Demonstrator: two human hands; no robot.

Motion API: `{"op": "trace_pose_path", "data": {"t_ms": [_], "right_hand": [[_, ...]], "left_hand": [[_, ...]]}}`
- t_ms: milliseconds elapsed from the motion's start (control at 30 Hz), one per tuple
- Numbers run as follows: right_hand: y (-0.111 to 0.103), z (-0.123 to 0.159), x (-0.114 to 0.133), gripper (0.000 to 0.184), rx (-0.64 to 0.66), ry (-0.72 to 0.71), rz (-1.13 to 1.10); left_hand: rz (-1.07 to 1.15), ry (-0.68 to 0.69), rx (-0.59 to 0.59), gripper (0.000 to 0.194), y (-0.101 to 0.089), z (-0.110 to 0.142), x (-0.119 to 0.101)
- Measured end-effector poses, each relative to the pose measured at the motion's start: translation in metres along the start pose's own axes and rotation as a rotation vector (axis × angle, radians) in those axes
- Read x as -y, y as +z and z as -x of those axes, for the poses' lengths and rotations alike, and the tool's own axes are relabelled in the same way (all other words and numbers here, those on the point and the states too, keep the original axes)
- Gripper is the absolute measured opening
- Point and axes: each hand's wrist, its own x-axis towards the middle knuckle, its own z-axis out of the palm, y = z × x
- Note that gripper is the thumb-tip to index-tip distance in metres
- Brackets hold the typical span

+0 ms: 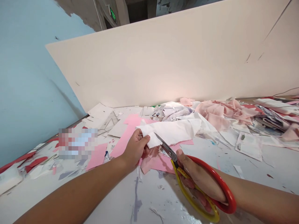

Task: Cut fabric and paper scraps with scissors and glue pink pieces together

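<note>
My left hand (pixel 137 145) pinches the left end of a white piece of cloth (pixel 175 130), thumb on top. A pair of scissors (pixel 171 153) with one red and one yellow handle is gripped in my right hand (pixel 193 175). Its blades point up and to the left and meet the white piece just right of my left thumb. Part of one blade seems hidden behind the material. Under my left hand hangs a crumpled pale pink scrap (pixel 150 160). Pink sheets (pixel 126 137) lie beneath and behind it.
Crumpled peach fabric (pixel 224 112) and whitish printed cloth (pixel 173 110) are heaped along the pale partition (pixel 158 65). Red and white scraps (pixel 37 163) litter the left side. A clear set square (pixel 109 121) lies at the back left. Stacked papers and cloth (pixel 273 118) sit at the right.
</note>
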Motion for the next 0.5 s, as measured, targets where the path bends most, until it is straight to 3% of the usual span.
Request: {"op": "trace_pose_path", "data": {"t_ms": [167, 500], "right_hand": [[0.007, 0.005, 0.009, 0.066, -0.12, 0.071, 0.054], [-0.001, -0.003, -0.009, 0.064, -0.035, -0.023, -0.027]], "left_hand": [[-0.001, 0.013, -0.019, 0.02, -0.001, 0.0, 0.001], [-0.045, 0.018, -0.051, 0.015, 0.0, 0.0, 0.0]]}}
